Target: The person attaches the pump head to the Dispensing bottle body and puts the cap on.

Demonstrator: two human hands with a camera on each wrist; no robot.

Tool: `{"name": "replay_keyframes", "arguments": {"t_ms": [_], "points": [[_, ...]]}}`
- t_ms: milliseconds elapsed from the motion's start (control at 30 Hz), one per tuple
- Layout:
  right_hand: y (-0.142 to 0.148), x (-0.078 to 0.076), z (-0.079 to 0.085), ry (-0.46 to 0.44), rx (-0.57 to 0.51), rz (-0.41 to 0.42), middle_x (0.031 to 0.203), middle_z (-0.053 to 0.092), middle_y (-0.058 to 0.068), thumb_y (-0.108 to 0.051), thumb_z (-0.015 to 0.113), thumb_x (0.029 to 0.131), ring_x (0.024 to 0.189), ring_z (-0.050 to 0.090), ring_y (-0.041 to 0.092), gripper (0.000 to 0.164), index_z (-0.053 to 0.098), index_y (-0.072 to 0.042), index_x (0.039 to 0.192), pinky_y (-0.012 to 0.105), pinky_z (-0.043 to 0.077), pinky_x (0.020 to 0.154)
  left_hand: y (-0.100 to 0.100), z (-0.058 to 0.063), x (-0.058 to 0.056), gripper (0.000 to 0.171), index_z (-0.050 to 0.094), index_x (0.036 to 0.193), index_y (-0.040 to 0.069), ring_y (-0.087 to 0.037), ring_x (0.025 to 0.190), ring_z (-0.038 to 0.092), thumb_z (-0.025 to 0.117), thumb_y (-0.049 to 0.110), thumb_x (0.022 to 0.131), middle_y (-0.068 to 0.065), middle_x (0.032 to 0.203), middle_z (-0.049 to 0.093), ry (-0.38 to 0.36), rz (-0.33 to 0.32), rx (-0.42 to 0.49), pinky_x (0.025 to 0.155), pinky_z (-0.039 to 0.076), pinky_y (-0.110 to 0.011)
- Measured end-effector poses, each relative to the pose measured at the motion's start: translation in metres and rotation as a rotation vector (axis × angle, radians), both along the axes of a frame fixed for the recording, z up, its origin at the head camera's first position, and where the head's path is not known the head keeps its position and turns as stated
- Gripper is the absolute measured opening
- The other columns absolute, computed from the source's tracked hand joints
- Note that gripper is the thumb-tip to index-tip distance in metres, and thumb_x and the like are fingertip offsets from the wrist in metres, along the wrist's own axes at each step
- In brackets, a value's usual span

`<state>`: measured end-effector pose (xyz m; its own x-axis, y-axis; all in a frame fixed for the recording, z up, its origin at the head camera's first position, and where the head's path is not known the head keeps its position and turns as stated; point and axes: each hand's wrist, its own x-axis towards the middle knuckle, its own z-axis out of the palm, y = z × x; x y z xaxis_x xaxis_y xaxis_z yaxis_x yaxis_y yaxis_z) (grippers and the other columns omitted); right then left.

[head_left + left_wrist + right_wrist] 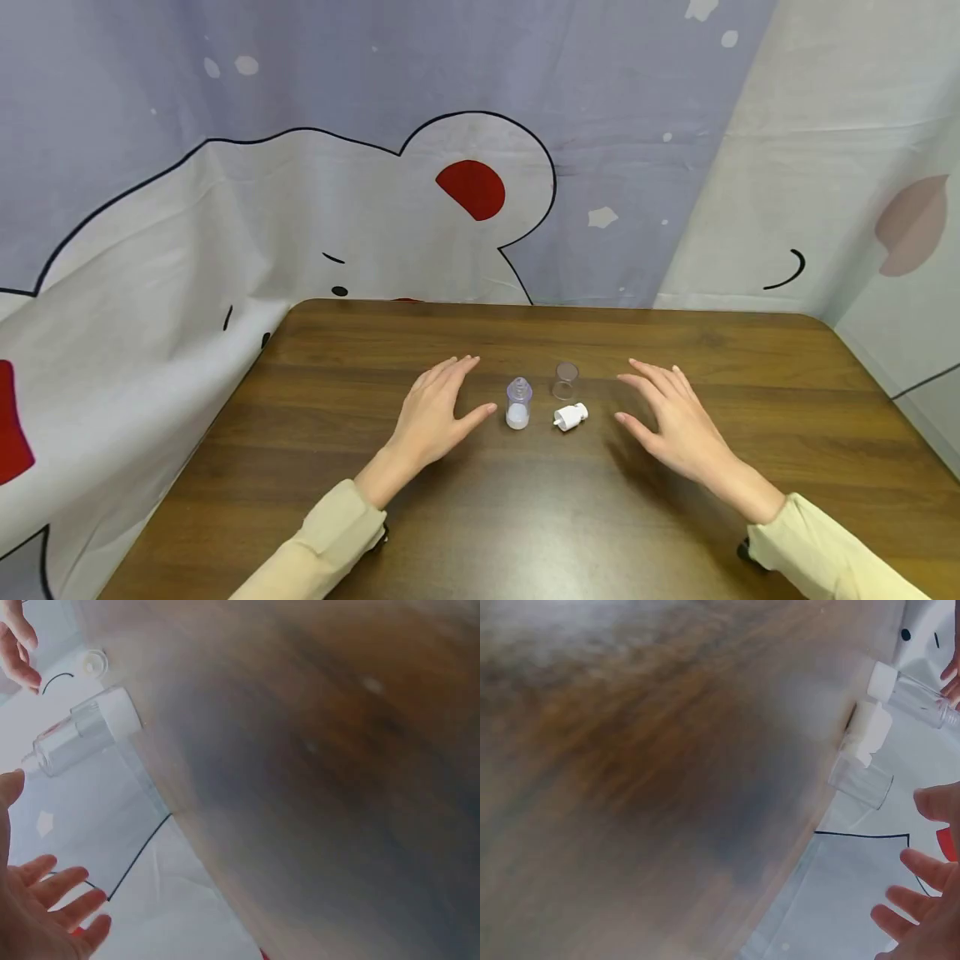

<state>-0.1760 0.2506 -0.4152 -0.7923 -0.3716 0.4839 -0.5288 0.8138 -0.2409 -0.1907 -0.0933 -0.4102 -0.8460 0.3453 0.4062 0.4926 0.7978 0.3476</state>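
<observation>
Brown wood-grain surface (540, 525) with rounded far corners, cloth backdrop (300, 200) hanging behind it. Clear bottle (518, 406) with white lower part stands upright around mid-surface, between the two hands; narrower stepped neck at top, no fingers on it. White pump head (572, 417) lies on its side just right of the bottle, apart from it, thin stem pointing to the bottle side. Clear cap (566, 382) stands on end just beyond the pump head; which end is open, cannot tell. All three sit close together, nobody gripping any of them.

Left hand (435, 415): spread, fingers extended, thumb out to the side, holding nothing; nearest to the bottle, thumb tip near it but not touching. Right hand (677, 423): also spread, fingers reaching forward, thumb apart, holding nothing; near pump head and cap, touching neither. Both wrist views show fingers separated, bottle in sight of each.

Pale beige sleeves (318, 533) cover both forearms. Dark item (752, 556) peeks out under the right cuff, too small to identify. Backdrop print: pale purple and white areas, black outlines of a cartoon figure, red patches, small white spots; cloth is creased on the left. Surface blurs in both wrist views.
</observation>
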Motion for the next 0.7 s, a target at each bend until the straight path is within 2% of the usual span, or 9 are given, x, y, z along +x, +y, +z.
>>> {"name": "replay_keyframes", "arguments": {"t_ms": [133, 233, 433, 600, 700], "points": [[-0.005, -0.003, 0.000, 0.005, -0.022, 0.025, 0.127, 0.058, 0.016, -0.021, 0.076, 0.080, 0.120, 0.049, 0.035, 0.044, 0.061, -0.006, 0.118, 0.061, 0.022, 0.113, 0.006, 0.000, -0.001, 0.061, 0.053, 0.134, 0.012, -0.023, 0.119, 0.057, 0.068, 0.047, 0.086, -0.006, 0.128, 0.063, 0.031, -0.038, 0.066, 0.100, 0.048, -0.042], [-0.008, -0.005, 0.001, -0.014, -0.041, 0.041, 0.122, 0.062, 0.013, -0.020, 0.077, 0.079, 0.117, 0.052, 0.033, 0.042, 0.062, -0.005, 0.116, 0.060, 0.025, 0.112, 0.011, -0.001, -0.003, 0.059, 0.055, 0.132, 0.011, -0.022, 0.115, 0.059, 0.070, 0.044, 0.085, -0.005, 0.125, 0.065, 0.035, -0.056, 0.100, 0.096, 0.051, -0.040], [-0.014, -0.009, 0.001, -0.082, -0.077, 0.072, 0.117, 0.066, 0.007, -0.018, 0.079, 0.077, 0.112, 0.055, 0.027, 0.044, 0.062, -0.007, 0.117, 0.046, 0.042, 0.098, 0.020, -0.003, -0.006, 0.060, 0.056, 0.131, 0.011, -0.024, 0.118, 0.058, 0.071, 0.045, 0.084, -0.004, 0.127, 0.064, -0.020, -0.047, 0.125, 0.099, 0.049, -0.041], [-0.019, -0.012, 0.001, -0.159, -0.113, 0.104, 0.115, 0.067, 0.003, -0.018, 0.081, 0.077, 0.110, 0.057, 0.025, 0.045, 0.063, -0.008, 0.117, 0.047, 0.047, 0.091, 0.026, -0.005, -0.010, 0.060, 0.056, 0.130, 0.009, -0.027, 0.121, 0.057, 0.072, 0.043, 0.083, -0.006, 0.128, 0.063, -0.069, -0.053, 0.148, 0.106, 0.043, -0.044], [-0.022, -0.015, 0.002, -0.188, -0.124, 0.130, 0.114, 0.067, 0.001, -0.018, 0.082, 0.076, 0.108, 0.058, 0.022, 0.044, 0.064, -0.009, 0.115, 0.044, 0.049, 0.089, 0.030, -0.005, -0.012, 0.058, 0.057, 0.128, 0.009, -0.027, 0.120, 0.058, 0.074, 0.040, 0.082, -0.006, 0.127, 0.064, -0.095, -0.062, 0.177, 0.107, 0.043, -0.044]]}}
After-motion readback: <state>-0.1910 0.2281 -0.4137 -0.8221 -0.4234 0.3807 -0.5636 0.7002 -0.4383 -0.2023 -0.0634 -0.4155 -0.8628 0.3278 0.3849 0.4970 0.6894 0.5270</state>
